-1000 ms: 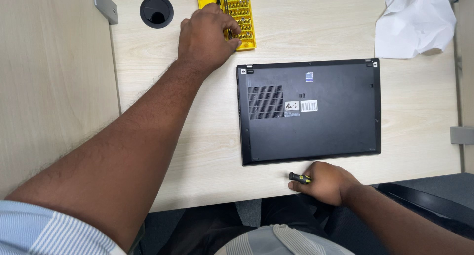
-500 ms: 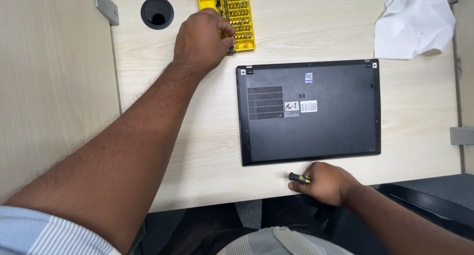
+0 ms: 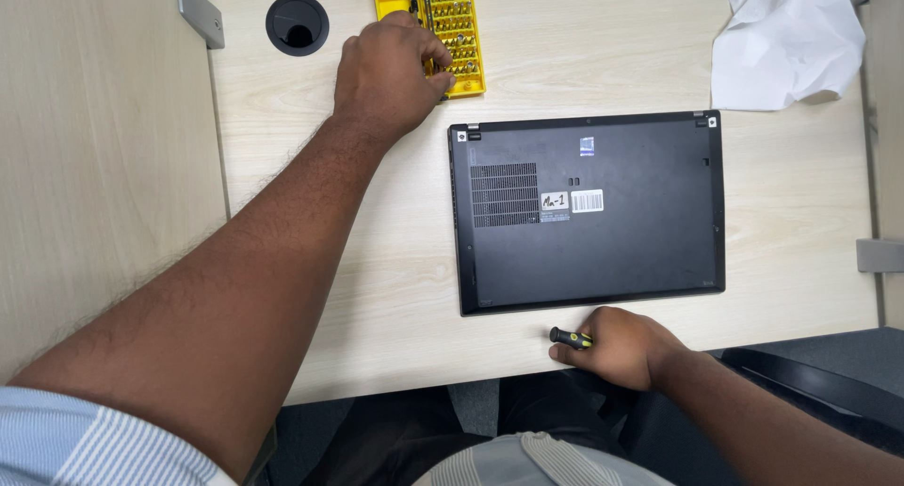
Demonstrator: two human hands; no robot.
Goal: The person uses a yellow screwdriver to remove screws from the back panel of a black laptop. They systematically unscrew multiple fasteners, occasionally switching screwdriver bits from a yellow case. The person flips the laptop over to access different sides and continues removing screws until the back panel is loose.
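Left hand (image 3: 391, 72) is pinching at a bit in the yellow bit tray (image 3: 461, 43) at the far edge. Right hand (image 3: 626, 345) is curled round a small screwdriver (image 3: 568, 336) at the near edge, just beside the flipped laptop (image 3: 589, 213), handy for its screws I'd guess.

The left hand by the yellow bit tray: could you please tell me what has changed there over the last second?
The left hand slid slightly up the yellow plastic screwdriver-bit tray, fingertips still on the bits; whether it grips one is unclear. The right hand keeps holding the black screwdriver at the desk edge. The upside-down black laptop and crumpled white paper stayed put.
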